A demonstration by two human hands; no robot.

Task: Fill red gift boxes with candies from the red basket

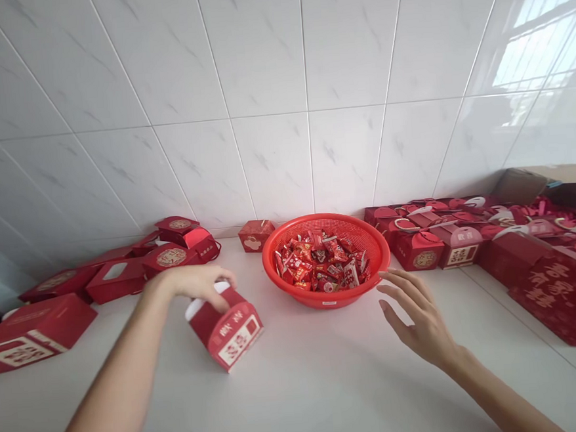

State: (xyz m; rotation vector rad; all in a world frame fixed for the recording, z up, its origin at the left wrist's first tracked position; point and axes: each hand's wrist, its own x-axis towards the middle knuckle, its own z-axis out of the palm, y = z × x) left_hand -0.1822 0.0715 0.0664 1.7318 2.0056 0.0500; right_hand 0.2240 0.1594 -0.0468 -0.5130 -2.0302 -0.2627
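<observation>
My left hand grips a red gift box by its upper edge, with the thumb over the near side. The box has an open top with white-lined flaps, a cream label on its front, and leans to one side. In the middle stands a red plastic colander with several red-wrapped candies in it. My right hand is beside the colander's right rim, fingers apart and holding nothing. Whether its fingertips touch the rim I cannot tell.
Several red boxes lie at the left, some on their sides. A small red box stands against the tiled wall. Rows of handled red boxes fill the right, beside a cardboard carton.
</observation>
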